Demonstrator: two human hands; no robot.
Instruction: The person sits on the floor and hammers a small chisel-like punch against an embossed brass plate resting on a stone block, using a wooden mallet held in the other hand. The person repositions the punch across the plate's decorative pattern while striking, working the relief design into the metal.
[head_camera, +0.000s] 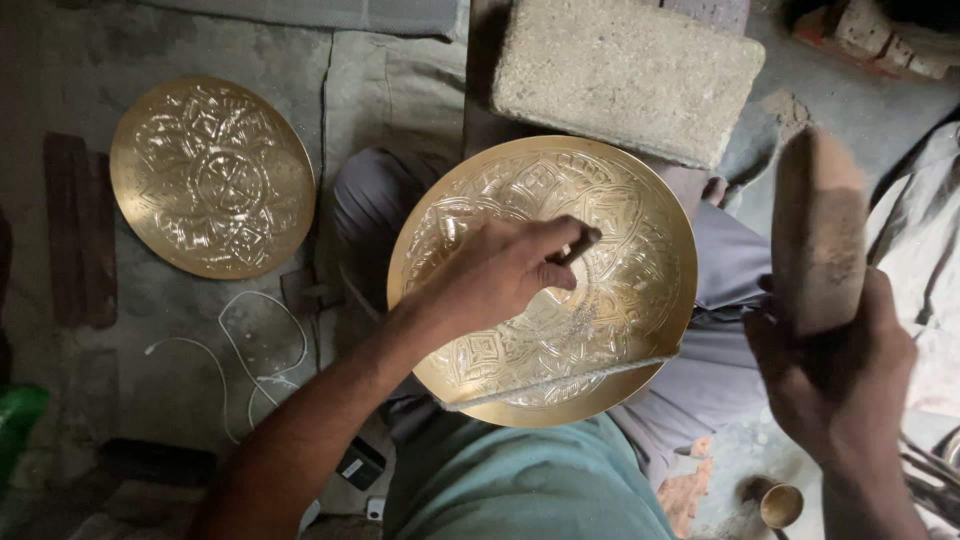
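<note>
Resting on the lap, tilted toward the camera, a round embossed brass plate, a cord stretched across its lower edge. Pressed against its centre, the left hand, fingers curled tight around a short dark metal punch, tip touching the plate's patterned face. Raised to the right of the plate and well clear of it, the right hand, wrapped fully around the lower end of a worn wooden mallet. Behind the plate, touching its upper rim, a rough grey stone block. Left of the plate, flat on the floor, a second embossed brass disc.
</note>
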